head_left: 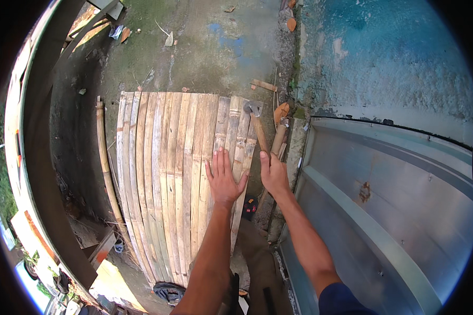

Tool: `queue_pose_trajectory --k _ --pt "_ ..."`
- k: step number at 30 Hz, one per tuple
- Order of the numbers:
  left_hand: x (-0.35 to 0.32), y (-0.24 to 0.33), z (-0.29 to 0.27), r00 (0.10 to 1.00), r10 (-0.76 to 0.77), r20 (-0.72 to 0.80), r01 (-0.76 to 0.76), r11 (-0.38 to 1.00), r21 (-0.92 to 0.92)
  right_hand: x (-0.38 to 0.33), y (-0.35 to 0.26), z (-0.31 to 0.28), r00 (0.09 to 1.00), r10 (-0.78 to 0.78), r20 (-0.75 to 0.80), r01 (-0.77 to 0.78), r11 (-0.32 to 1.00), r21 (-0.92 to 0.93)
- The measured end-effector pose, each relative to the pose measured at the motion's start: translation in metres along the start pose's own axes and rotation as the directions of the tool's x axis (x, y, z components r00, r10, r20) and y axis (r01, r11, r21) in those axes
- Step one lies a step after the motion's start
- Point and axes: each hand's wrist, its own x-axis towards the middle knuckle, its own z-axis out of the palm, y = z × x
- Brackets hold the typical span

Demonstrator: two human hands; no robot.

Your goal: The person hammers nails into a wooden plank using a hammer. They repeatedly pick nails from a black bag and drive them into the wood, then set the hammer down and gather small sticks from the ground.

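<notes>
A panel of several split bamboo slats [163, 152] laid side by side stretches in front of me. My left hand [225, 181] rests flat on its right part, fingers spread. My right hand [274, 173] is wrapped round the wooden handle of a hammer [259, 131], just beyond the panel's right edge. The hammer's metal head lies at the far right corner of the slats; whether it touches them I cannot tell.
A metal door [383, 210] and a worn blue wall [383, 63] stand close on the right. One bamboo pole [108, 168] lies left of the panel. Bamboo pieces [279, 139] and dry leaves lie along the wall's foot. A black bundle [168, 292] sits at the panel's near end.
</notes>
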Motion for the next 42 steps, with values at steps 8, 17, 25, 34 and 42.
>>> queue_pose_trajectory --k 8,17,25,34,42 --pt "-0.004 -0.001 0.004 0.999 -0.005 0.043 0.005 1.000 0.012 -0.008 -0.095 -0.030 0.914 0.370 0.167 -0.252 0.194 0.948" --pt "-0.005 -0.003 0.005 0.999 0.005 0.039 -0.006 1.000 0.030 0.001 -0.072 -0.025 0.798 0.370 0.476 -0.527 0.046 0.849" --pt "-0.001 -0.003 0.002 0.999 0.043 0.001 -0.043 0.999 -0.001 -0.001 -0.077 -0.007 0.834 0.482 0.269 -0.329 0.044 0.943" --pt "-0.006 -0.003 0.008 0.999 0.026 0.036 -0.028 0.997 0.074 -0.006 -0.061 -0.021 0.771 0.385 0.507 -0.609 0.211 0.765" --pt "-0.007 -0.004 0.009 0.998 0.028 0.060 -0.035 0.992 0.119 -0.010 -0.070 -0.008 0.748 0.364 0.555 -0.634 0.142 0.761"
